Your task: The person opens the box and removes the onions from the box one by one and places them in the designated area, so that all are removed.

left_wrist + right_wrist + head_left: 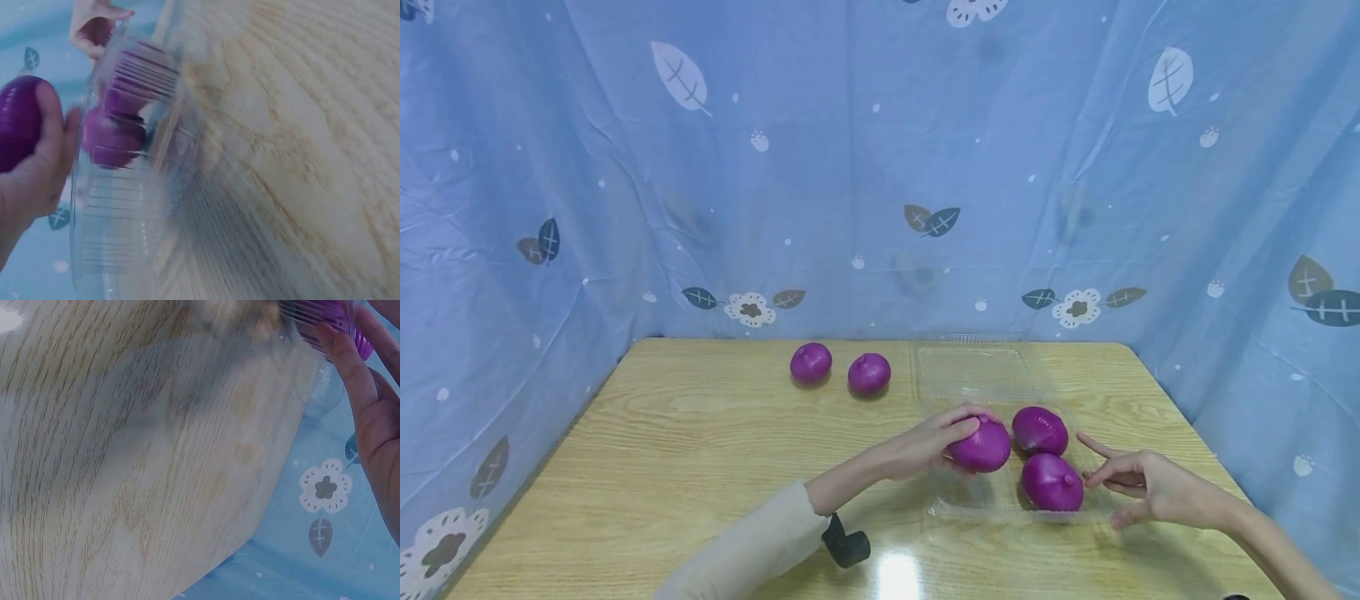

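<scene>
While curled round a purple onion (pixel 982 447), left hand (pixel 927 442) over a clear container (pixel 973 507); right hand (pixel 1161 489) (fingers apart) at its edge.

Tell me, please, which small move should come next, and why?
Probably the left grip should lower its purple onion into the left half of the clear container and release it: this onion is held above the rim, two other onions lie in the right half, and the lid is open.
</scene>
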{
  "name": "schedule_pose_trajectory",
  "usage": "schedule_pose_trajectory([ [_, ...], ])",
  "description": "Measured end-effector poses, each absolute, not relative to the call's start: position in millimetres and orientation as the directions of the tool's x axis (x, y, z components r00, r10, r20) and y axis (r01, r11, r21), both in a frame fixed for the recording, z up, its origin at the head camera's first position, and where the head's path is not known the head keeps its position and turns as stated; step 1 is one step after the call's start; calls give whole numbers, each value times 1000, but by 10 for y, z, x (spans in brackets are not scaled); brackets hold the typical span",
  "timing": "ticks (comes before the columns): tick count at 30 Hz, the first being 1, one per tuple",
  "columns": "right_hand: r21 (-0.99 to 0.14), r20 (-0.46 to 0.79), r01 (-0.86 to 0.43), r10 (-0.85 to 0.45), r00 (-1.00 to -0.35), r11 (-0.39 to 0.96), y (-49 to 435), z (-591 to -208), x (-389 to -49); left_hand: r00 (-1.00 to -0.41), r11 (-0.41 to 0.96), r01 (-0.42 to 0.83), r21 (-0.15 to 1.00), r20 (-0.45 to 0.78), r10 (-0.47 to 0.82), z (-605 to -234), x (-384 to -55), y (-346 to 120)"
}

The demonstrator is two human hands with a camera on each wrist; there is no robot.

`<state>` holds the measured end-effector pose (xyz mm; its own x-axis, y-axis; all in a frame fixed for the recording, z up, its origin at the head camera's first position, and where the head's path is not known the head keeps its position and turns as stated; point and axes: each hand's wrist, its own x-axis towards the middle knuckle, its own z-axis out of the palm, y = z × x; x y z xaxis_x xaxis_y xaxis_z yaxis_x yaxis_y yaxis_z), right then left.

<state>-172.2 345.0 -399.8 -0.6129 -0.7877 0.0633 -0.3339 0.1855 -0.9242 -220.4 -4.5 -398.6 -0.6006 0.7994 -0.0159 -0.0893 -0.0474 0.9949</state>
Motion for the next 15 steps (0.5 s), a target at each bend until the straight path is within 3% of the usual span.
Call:
schedule_pose_trajectory([
  [9,-931,50,-314,-788,-613,185,3430,-3976,-1724,-626,-124,-166,978,-8,780,-3932,-2213,-144],
  [15,-931,53,-315,-785,-617,185,3432,-3971,-1723,-631,-4,42,999,30,775,-3908,-2183,-219],
])
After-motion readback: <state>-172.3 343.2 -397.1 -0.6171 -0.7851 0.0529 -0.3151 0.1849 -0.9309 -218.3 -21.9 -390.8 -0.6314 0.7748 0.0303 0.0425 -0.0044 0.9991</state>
